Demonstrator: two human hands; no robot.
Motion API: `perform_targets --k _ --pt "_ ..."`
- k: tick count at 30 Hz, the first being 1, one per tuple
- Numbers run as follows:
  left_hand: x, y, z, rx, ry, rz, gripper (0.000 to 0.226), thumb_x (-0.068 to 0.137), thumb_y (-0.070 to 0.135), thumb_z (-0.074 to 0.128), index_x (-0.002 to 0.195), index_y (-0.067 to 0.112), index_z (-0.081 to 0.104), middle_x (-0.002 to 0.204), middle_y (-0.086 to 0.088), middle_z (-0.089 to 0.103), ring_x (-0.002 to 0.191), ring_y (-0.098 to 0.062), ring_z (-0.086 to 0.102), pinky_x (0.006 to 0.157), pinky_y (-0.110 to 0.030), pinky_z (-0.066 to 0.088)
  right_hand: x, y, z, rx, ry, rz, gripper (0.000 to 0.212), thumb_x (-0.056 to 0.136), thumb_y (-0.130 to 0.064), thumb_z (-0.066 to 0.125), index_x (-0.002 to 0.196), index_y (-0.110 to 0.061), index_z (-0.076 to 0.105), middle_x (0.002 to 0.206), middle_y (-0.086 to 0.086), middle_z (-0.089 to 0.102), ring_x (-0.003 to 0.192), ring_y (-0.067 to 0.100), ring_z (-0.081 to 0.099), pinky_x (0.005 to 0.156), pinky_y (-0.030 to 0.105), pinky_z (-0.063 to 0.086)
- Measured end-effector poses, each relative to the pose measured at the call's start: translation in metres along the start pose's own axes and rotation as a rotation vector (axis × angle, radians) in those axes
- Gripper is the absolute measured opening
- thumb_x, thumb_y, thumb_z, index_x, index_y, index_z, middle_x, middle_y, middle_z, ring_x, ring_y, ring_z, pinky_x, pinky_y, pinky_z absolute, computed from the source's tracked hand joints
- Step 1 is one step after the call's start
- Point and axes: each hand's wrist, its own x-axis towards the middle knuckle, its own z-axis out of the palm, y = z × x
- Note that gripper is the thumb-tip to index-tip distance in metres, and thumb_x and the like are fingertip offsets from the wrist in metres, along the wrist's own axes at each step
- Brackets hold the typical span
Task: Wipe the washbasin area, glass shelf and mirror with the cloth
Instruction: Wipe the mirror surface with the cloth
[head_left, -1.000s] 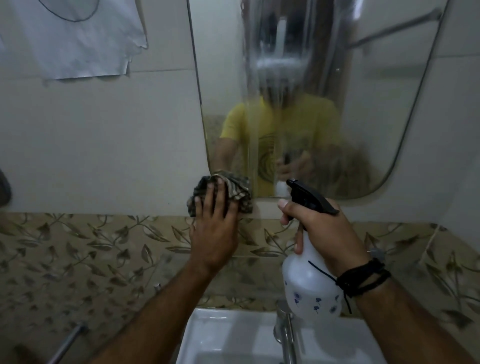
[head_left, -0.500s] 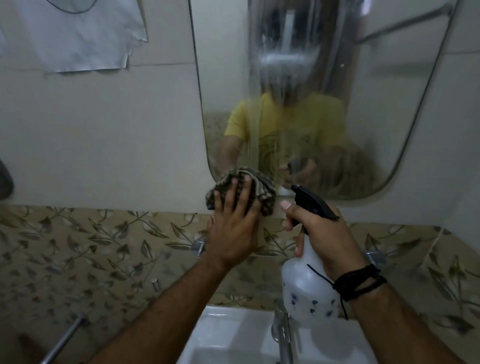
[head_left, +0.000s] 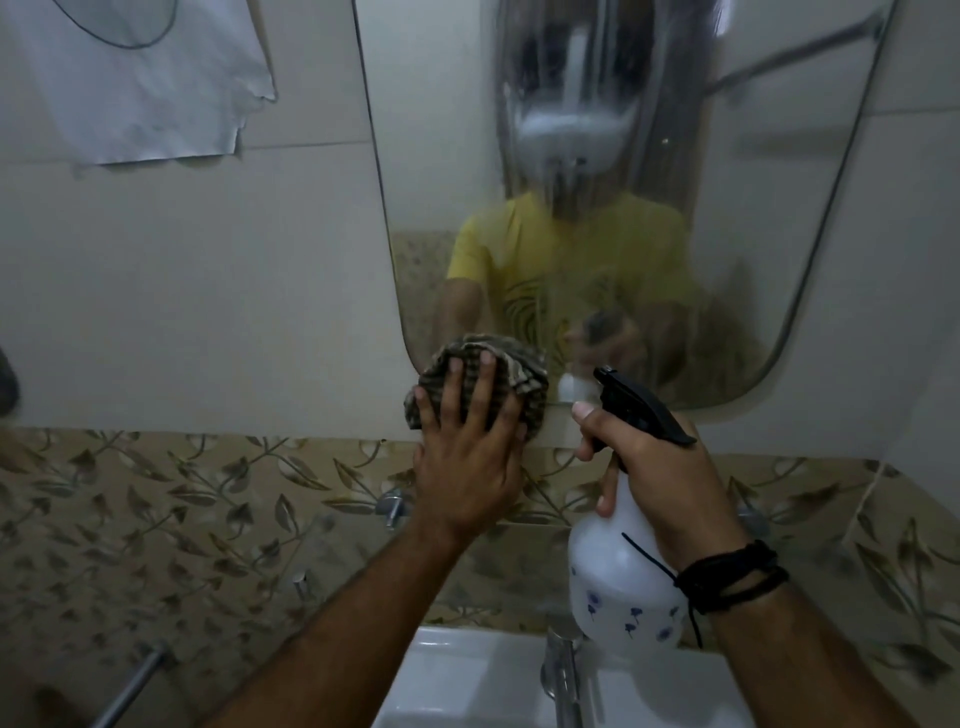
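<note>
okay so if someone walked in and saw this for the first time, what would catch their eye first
Probably the mirror, upper centre, its middle smeared with streaky wet film that blurs the reflection. Next, the left hand pressing a checked cloth flat against the mirror's lower left corner, and beside it the right hand holding a white spray bottle with a black trigger above the basin.

Left hand presses cloth on mirror corner; right hand grips spray bottle.
</note>
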Motion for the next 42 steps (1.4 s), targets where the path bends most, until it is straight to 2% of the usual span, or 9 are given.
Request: perform_targets --k 4,11,19,24,26,29,34,38,42 --pt "0.013 -0.005 -0.011 0.010 -0.001 0.013 0.054 0.102 0.042 0.042 0.154 0.026 0.042 0.170 -0.006 0.006 0.156 -0.037 0.006 0.114 -0.072 0.015 0.005 -0.005 -0.004 0.000 0.008 -0.004 0.040 0.094 -0.033 0.075 0.082 0.004 0.070 0.086 0.019 0.074 0.039 0.023 0.054 0.048 0.028 0.051" --pt "0.125 -0.019 -0.069 0.027 0.169 -0.098 0.057 0.106 0.045 0.032 0.160 0.026 0.028 0.169 -0.013 0.015 0.155 -0.039 0.008 0.118 -0.069 0.009 0.022 -0.025 -0.002 0.005 -0.024 -0.111 0.030 0.096 -0.033 0.074 0.082 -0.007 0.071 0.080 0.010 0.072 0.039 0.024 0.053 0.055 0.035 0.050" --pt "0.022 0.009 -0.015 -0.008 -0.026 -0.068 0.059 0.104 0.047 0.034 0.159 0.029 0.023 0.170 -0.003 -0.013 0.156 -0.033 -0.008 0.114 -0.073 0.014 0.025 -0.036 0.004 0.030 -0.055 -0.119 0.027 0.096 -0.031 0.074 0.082 -0.009 0.073 0.090 0.022 0.073 0.038 0.027 0.053 0.051 0.034 0.052" --pt "0.114 0.001 -0.064 -0.026 0.116 -0.143 0.061 0.105 0.048 0.029 0.161 0.028 0.018 0.171 -0.010 0.006 0.156 -0.037 0.001 0.117 -0.071 0.008 0.034 -0.051 -0.001 0.022 -0.019 -0.172 0.031 0.096 -0.031 0.074 0.095 0.000 0.075 0.086 0.022 0.072 0.038 0.026 0.052 0.052 0.035 0.049" --pt "0.153 -0.005 -0.084 -0.021 0.144 -0.171 0.062 0.105 0.048 0.028 0.162 0.028 0.014 0.171 -0.010 0.004 0.156 -0.036 -0.001 0.118 -0.071 0.005 0.037 -0.057 -0.001 0.026 -0.011 -0.203 0.033 0.096 -0.030 0.074 0.096 0.003 0.073 0.079 0.015 0.072 0.038 0.025 0.051 0.054 0.035 0.047" --pt "0.139 -0.001 -0.078 0.002 0.129 -0.163 0.063 0.106 0.048 0.028 0.163 0.027 0.010 0.171 -0.010 0.002 0.156 -0.036 -0.003 0.118 -0.070 0.007 0.037 -0.062 0.000 0.039 -0.010 -0.222 0.031 0.096 -0.030 0.074 0.091 0.001 0.074 0.075 0.008 0.071 0.038 0.025 0.052 0.053 0.034 0.047" --pt "0.058 0.011 -0.034 0.000 -0.014 -0.099 0.062 0.105 0.048 0.033 0.162 0.028 0.018 0.171 -0.009 -0.004 0.156 -0.035 -0.007 0.116 -0.072 0.009 0.034 -0.064 0.001 0.042 -0.023 -0.218 0.022 0.096 -0.029 0.075 0.086 -0.009 0.076 0.077 0.020 0.068 0.040 0.029 0.051 0.047 0.033 0.047" --pt "0.083 0.003 -0.050 0.013 -0.009 -0.078 0.063 0.105 0.049 0.029 0.162 0.028 0.018 0.171 -0.008 -0.003 0.156 -0.034 -0.008 0.116 -0.073 0.009 0.036 -0.076 -0.002 0.031 0.015 -0.237 0.027 0.095 -0.027 0.075 0.090 0.000 0.074 0.068 0.010 0.064 0.039 0.027 0.050 0.047 0.032 0.046" --pt "0.164 -0.015 -0.094 -0.037 0.081 -0.148 0.063 0.104 0.051 0.023 0.162 0.031 0.006 0.171 -0.005 -0.007 0.156 -0.033 -0.011 0.117 -0.073 0.002 0.038 -0.096 -0.002 0.051 0.005 -0.255 0.019 0.095 -0.029 0.076 0.090 -0.011 0.077 0.075 0.011 0.069 0.038 0.026 0.050 0.046 0.031 0.048"
